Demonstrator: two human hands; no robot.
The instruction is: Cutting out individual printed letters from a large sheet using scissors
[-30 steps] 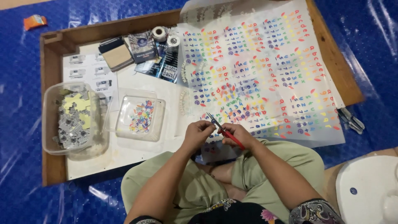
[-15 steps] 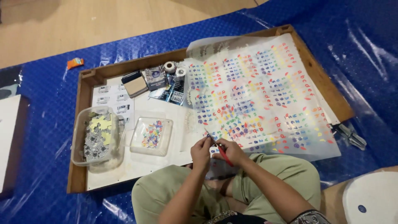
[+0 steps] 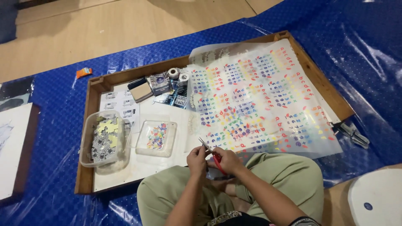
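A seated person's right hand [image 3: 228, 161] grips red-handled scissors [image 3: 211, 154], fingers curled through the handles, the thin metal blades angled up toward a large clear sheet [image 3: 259, 96] of small coloured letters and numerals. The left hand [image 3: 197, 159] sits just beside, fingers pressed together on something too small to make out. Both hover over the person's lap at the near edge of a shallow wooden tray [image 3: 90, 138] on blue floor covering [image 3: 50, 184].
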